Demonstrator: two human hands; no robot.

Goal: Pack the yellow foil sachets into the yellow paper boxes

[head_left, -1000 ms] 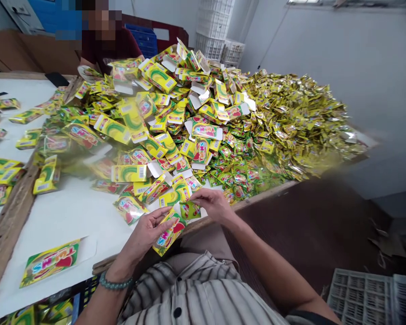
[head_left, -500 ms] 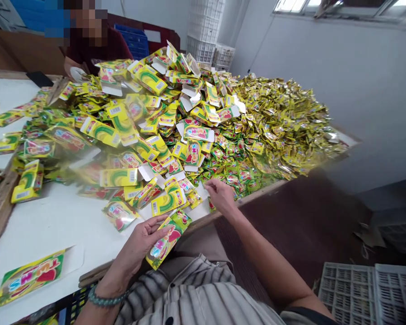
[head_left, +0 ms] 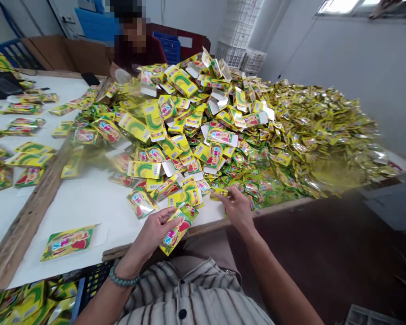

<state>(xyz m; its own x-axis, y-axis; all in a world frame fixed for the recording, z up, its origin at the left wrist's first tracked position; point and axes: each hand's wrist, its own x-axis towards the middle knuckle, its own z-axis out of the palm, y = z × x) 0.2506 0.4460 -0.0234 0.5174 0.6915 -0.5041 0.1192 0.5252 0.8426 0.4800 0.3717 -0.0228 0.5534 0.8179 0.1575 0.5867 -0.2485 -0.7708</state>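
My left hand [head_left: 155,232] is closed around a small flat printed box [head_left: 173,235], yellow and green with a red fruit picture, tilted over the table's front edge. At the upper end of this box shows a small green sachet [head_left: 188,211]; how far it sits inside is hidden. My right hand [head_left: 238,210] pinches a small yellow sachet [head_left: 219,193] just above the table, to the right of the box. Close beyond both hands lie more such boxes [head_left: 157,170], several with white flaps open, and a heap of green sachets [head_left: 257,178].
A large mound of gold-yellow sachets [head_left: 325,122] rises at the right. One box [head_left: 69,241] lies alone at the left on the white tabletop [head_left: 122,234]. A wooden strip [head_left: 30,210] divides the table. Across it sits another person [head_left: 140,52]. A blue crate [head_left: 79,298] of packs stands below.
My right hand has taken hold of a yellow sachet and lifted it slightly. My left hand keeps the box. The view has swung left, showing more of the table there.
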